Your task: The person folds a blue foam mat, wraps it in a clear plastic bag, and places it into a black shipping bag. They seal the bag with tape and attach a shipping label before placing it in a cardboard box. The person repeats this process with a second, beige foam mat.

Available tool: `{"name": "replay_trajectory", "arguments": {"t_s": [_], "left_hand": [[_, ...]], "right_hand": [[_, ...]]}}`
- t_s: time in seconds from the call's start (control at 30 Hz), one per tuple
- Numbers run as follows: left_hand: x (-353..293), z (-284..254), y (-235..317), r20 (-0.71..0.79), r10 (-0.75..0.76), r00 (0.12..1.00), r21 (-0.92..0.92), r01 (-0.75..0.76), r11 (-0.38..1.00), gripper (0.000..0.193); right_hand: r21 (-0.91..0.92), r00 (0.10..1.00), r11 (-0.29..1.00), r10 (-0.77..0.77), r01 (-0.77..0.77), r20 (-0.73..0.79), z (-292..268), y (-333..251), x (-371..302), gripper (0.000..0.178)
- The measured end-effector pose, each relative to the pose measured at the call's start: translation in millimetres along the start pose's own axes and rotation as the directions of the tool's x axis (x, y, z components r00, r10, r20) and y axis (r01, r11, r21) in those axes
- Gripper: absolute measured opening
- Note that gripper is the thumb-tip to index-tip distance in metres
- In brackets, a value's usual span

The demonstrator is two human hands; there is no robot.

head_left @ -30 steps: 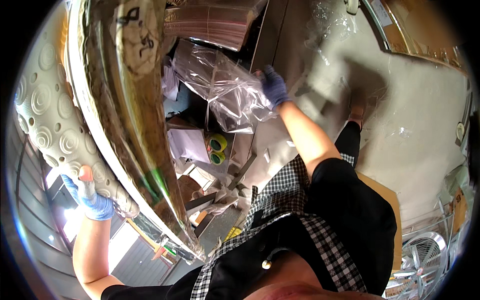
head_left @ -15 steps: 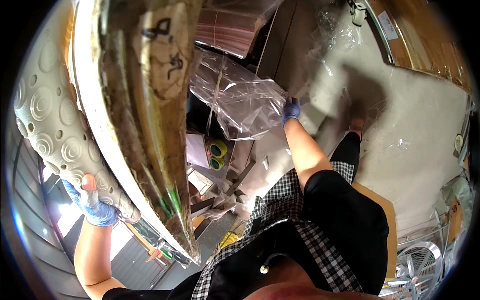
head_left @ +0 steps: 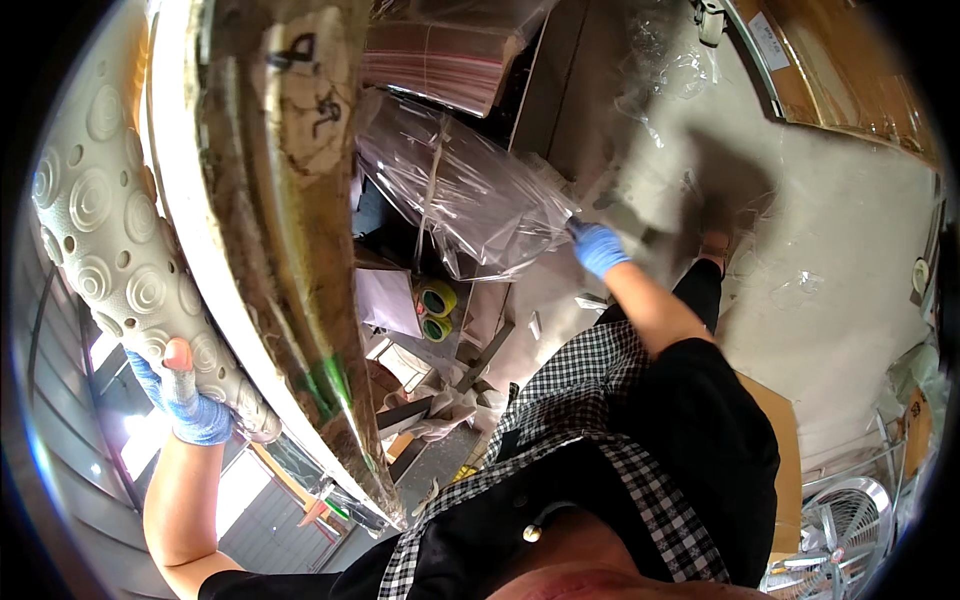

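A pale beige rubbery mat (head_left: 140, 270), rolled or curved and covered in raised rings and small holes, rises along the left side. My left hand (head_left: 190, 405), in a blue glove with the thumb bare, is closed around its lower end. Out to the right, my gloved right hand (head_left: 600, 249) grips one end of some clear plastic bags (head_left: 470, 195). They stretch taut from that hand toward a low surface, with a string or strap across them. Its fingertips are partly hidden.
A brown, tape-covered edge (head_left: 290, 230) with handwritten marks stands close between my arms. Yellow tape rolls (head_left: 437, 298) and a white sheet (head_left: 388, 300) lie below the bags. Stacked pinkish sheets (head_left: 440, 70) are beyond. A metal fan (head_left: 835, 535) and cardboard box (head_left: 850, 75) stand right.
My right hand has moved a little right and down, and its wrist has turned. The clear bags look stretched straighter. My left hand stays on the mat.
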State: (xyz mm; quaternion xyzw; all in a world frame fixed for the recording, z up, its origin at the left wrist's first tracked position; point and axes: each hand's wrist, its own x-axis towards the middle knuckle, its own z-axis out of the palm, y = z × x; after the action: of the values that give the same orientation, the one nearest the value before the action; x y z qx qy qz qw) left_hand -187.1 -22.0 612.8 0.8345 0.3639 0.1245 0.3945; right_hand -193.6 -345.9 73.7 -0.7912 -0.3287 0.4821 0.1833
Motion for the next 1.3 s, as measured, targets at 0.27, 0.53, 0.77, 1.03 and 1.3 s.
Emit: {"name": "replay_trajectory", "arguments": {"t_s": [0.27, 0.53, 0.77, 1.03, 1.3], "left_hand": [[1, -5, -1, 0.061, -0.017, 0.998, -0.027, 0.019, 0.999, 0.081], [1, -11, -20, 0.037, 0.038, 0.999, 0.024, -0.039, 0.999, 0.073], [9, 7, -5, 0.118, 0.105, 0.987, 0.043, -0.111, 0.993, 0.086], [-5, 9, -19, 0.061, 0.088, 0.994, 0.029, -0.089, 0.996, 0.063], [9, -23, 36, 0.151, -0.157, 0.976, 0.340, 0.098, 0.935, 0.067]], "right_hand": [[0.422, 0.966, 0.905, 0.069, 0.044, -0.248, -7, 21, -41, 0.027], [0.974, 0.857, -0.022, 0.480, 0.227, -0.189, -70, 15, -81, 0.010], [0.919, 0.451, -0.286, 0.881, 0.272, 0.141, -21, 173, -148, 0.016], [0.932, 0.337, 0.356, 0.871, 0.066, -0.357, -217, 61, -326, 0.019], [0.285, 0.227, 0.910, 0.222, 0.302, -0.948, -499, -180, -337, 0.017]]}}
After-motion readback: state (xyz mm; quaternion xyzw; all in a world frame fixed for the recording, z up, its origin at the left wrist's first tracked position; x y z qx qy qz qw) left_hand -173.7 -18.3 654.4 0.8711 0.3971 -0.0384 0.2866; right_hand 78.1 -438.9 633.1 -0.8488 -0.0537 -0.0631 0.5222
